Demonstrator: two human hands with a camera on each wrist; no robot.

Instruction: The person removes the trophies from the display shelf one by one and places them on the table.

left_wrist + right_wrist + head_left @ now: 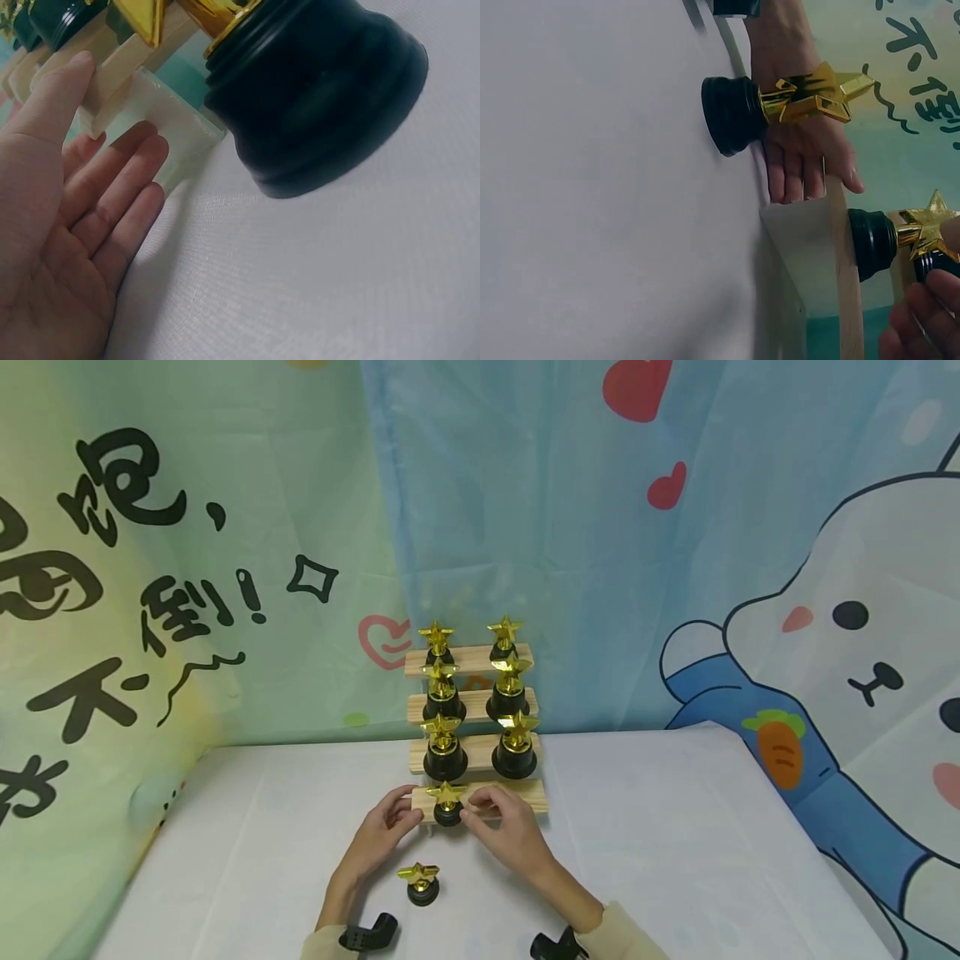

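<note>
At the left end of the lowest wooden shelf (424,804), my left hand (378,837) holds the board, thumb on top and fingers underneath. A small gold star trophy (447,811) with a black base stands upright on that shelf. My right hand (512,832) pinches it from the right side; in the right wrist view its fingers (915,322) are partly cut off at the edge. Another small star trophy (423,892) stands on the table in front of the stand, between the forearms. It looms large in the left wrist view, where its black base (322,97) shows.
Behind, three higher wooden shelves (480,750) each carry two star trophies, the nearer ones larger. Whitish supports (169,109) hold up the lowest board. White cloth covers the table (645,835). A printed curtain (480,510) hangs close behind the stand.
</note>
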